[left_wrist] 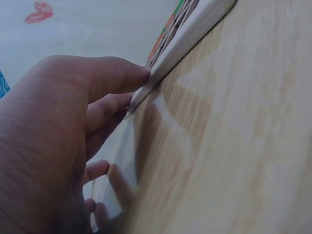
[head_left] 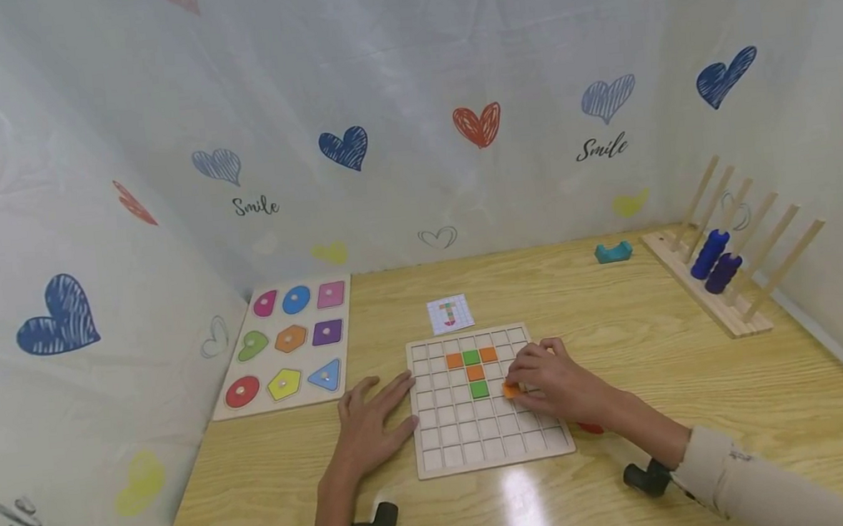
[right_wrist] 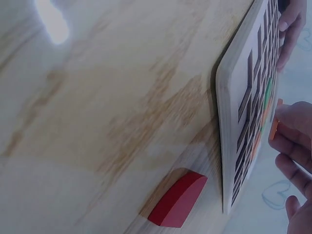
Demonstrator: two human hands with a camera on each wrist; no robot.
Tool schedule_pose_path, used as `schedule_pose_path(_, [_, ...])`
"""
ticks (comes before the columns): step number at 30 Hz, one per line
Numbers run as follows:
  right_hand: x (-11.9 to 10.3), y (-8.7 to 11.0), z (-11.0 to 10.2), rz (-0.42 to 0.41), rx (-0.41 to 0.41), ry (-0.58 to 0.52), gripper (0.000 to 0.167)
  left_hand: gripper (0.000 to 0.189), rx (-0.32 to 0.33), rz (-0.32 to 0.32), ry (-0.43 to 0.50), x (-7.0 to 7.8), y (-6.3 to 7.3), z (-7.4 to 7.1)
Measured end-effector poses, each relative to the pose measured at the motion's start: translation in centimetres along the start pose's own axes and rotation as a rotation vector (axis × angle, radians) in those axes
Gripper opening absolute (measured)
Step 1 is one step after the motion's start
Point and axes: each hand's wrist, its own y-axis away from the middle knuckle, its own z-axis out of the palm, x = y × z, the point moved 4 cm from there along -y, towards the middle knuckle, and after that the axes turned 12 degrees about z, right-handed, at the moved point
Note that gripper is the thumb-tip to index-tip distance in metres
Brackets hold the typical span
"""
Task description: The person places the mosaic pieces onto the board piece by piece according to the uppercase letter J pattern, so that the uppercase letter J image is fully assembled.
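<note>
A wooden grid board (head_left: pixel 452 436) lies flat at the middle of the table. Orange and green square tiles fill several of its cells in a T-like pattern, among them a green tile (head_left: pixel 479 389). Over the board's right half my right hand (head_left: pixel 563 384) pinches an orange square tile (right_wrist: pixel 276 120) between thumb and fingers. My left hand (head_left: pixel 371 426) rests at the board's left edge, thumb and fingertips touching its side with the fingers extended. Behind the board lies a small pattern card (head_left: pixel 451 315) showing a similar coloured figure.
A red curved block (right_wrist: pixel 178 200) lies right of the board, partly behind my right wrist in the head view. At left is a shape puzzle board (head_left: pixel 293 395). A peg stand (head_left: pixel 710 288) with blue pieces stands at right, near a teal curved block (head_left: pixel 613 252).
</note>
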Motion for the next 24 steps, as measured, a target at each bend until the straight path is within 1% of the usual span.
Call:
schedule_pose_path(8, [-0.6,-0.4,0.2,-0.009,-0.01,-0.011,0.019,0.06,0.011,0.009,-0.004,-0.1,-0.1,0.1])
schedule_pose_path(12, [-1.0,-0.6,0.4,-0.009,-0.008,-0.018,0.017,0.059,0.007,0.011,0.004,0.0,-0.1,-0.1])
schedule_pose_path(16, [-1.4,-0.8,0.7,-0.005,-0.007,-0.006,0.015,0.059,0.009,0.014,0.009,0.2,-0.1,-0.2])
schedule_pose_path(24, [-2.2,-1.2,1.1,-0.004,-0.002,0.016,0.017,0.059,0.024,0.012,0.0,0.2,-0.1,-0.2])
